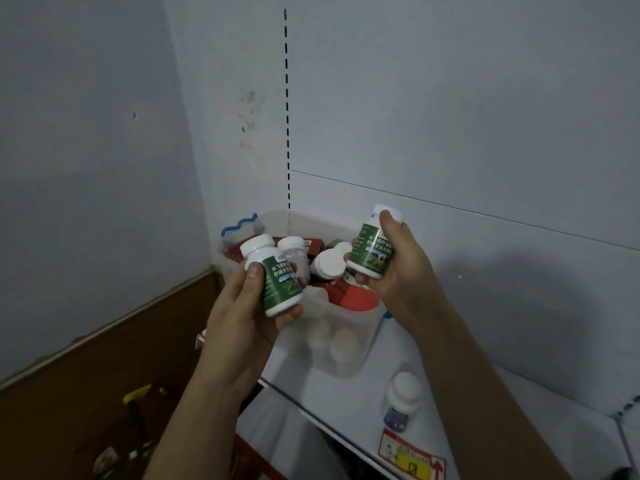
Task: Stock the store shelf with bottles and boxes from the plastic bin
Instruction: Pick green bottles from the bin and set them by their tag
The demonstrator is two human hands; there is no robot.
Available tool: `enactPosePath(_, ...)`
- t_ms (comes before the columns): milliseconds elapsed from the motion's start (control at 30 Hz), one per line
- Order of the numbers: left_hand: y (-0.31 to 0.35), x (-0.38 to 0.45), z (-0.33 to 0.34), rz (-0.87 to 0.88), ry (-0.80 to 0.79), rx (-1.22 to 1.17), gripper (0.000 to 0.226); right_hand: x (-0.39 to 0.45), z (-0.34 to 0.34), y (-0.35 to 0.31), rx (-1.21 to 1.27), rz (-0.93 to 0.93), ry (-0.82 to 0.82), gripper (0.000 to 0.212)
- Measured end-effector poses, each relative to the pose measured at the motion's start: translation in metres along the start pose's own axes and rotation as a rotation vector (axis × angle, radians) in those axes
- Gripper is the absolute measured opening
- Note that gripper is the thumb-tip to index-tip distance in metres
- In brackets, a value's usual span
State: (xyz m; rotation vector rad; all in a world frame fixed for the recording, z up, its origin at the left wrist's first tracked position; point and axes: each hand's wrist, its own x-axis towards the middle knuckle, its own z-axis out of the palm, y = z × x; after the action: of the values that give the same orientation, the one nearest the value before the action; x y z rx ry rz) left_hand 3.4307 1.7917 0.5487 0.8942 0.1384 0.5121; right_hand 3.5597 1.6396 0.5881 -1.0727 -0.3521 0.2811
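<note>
Two green-labelled bottles are held above the plastic bin [360,344], mid-frame. The left bottle [280,278] is gripped by the left hand [242,320] — thumb across the label's left side, fingers curled behind and under the base. The right bottle [372,247] is gripped by the right hand [398,268], thumb laid up near the white cap, fingers wrapped under the base. Both bottles are tilted, caps pointing up and away, labels facing the camera.

The bin is seen just behind and below the hands, standing on the white shelf [485,341] against the back panel. It is far from emptied: more white-capped bottles [329,263] and red boxes [356,299] are visible inside, and pale round shapes show through the translucent wall lower down.

Stocked so far, as far as can be seen — only one blue-labelled bottle [401,403], standing upright near the shelf's front edge at lower right, above a red-and-yellow price tag [412,459]. The rest of the visible shelf surface carries no product.

Judgement: early stage; two bottles in hand not yet placed, most of the bin's load left.
</note>
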Motion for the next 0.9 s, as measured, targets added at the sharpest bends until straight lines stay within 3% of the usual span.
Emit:
enactPosePath(167, -0.007, -0.033, -0.011, -0.094, -0.060, 0.000, 0.048, -0.044, -0.015, 0.014, 0.088, 0.060, 0.015, 0.035)
enactPosePath(300, -0.007, -0.054, -0.017, -0.168, -0.079, -0.043, 0.050, -0.076, -0.040, 0.015, 0.014, -0.014, 0.122, 0.026)
enactPosePath(400, -0.016, -0.071, -0.015, -0.240, -0.105, -0.065, 0.064, -0.112, -0.060, 0.014, -0.024, -0.042, 0.219, 0.021)
enactPosePath(467, -0.027, -0.082, -0.010, -0.296, -0.143, -0.067, 0.065, -0.139, -0.074, 0.013, -0.051, -0.060, 0.306, 0.030)
enactPosePath(567, -0.047, -0.101, 0.008, -0.396, -0.222, -0.082, 0.050, -0.180, -0.098, 0.002, -0.066, -0.098, 0.450, 0.044)
enactPosePath(833, -0.102, -0.154, 0.090, -0.578, -0.435, -0.045, 0.043, -0.295, -0.165, -0.051, -0.075, -0.180, 0.787, 0.042)
enactPosePath(900, -0.114, -0.169, 0.112, -0.599, -0.500, -0.024, 0.046, -0.322, -0.180, -0.063, -0.102, -0.208, 0.823, 0.030)
